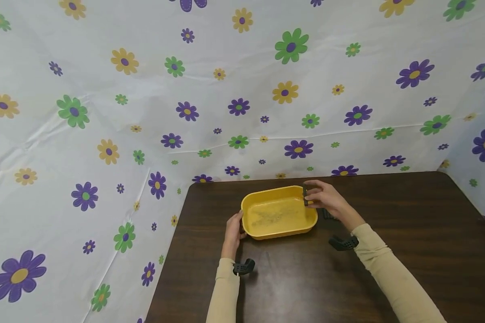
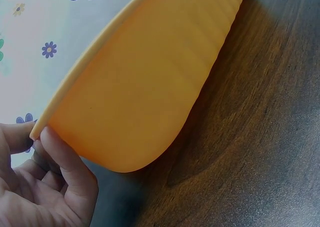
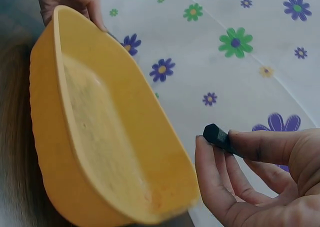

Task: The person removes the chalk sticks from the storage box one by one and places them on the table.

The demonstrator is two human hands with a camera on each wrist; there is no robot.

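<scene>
A yellow plastic tub (image 1: pixel 275 214) with rounded corners stands tilted toward me, its inside smudged with dark marks. My left hand (image 1: pixel 233 231) pinches its rim at the left end, thumb on the outer wall in the left wrist view. In the right wrist view, my right hand (image 3: pixel 265 172) pinches a short dark stick with a six-sided end (image 3: pixel 219 138) between thumb and fingertips. From the head, that stick appears upright right at the tub's right end.
A dark slotted object (image 1: pixel 329 215) lies on the brown wooden table (image 1: pixel 408 237), partly hidden behind my right wrist. Dark bands (image 1: pixel 244 267) sit on both wrists. White cloth with printed flowers (image 1: pixel 258 80) hangs behind the table and along its sides.
</scene>
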